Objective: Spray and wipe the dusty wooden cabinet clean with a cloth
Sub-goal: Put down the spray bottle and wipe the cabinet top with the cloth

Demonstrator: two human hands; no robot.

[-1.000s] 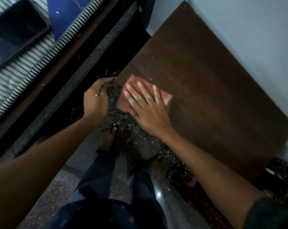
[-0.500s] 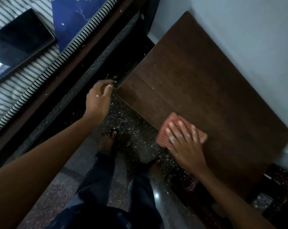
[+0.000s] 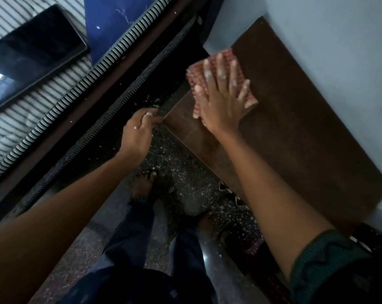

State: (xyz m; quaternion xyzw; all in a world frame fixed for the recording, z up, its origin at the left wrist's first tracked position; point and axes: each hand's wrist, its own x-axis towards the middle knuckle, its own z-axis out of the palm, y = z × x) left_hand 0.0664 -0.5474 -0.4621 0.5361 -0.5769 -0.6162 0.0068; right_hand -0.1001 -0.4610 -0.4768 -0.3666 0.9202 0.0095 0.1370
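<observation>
Wiping step: right hand (image 3: 220, 99) spread flat on cloth (image 3: 227, 58) atop cabinet (image 3: 295, 128); left hand (image 3: 137, 132) curled at corner, pinching nothing discernible. Next: sweep remaining top.

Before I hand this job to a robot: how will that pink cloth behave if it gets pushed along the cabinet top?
Probably floppy: the cloth bulges unevenly past the flat right hand pressing it. It likely slides easily, since the cabinet top looks smooth. It seems light, so without pressure it may bunch at the edge.
</observation>
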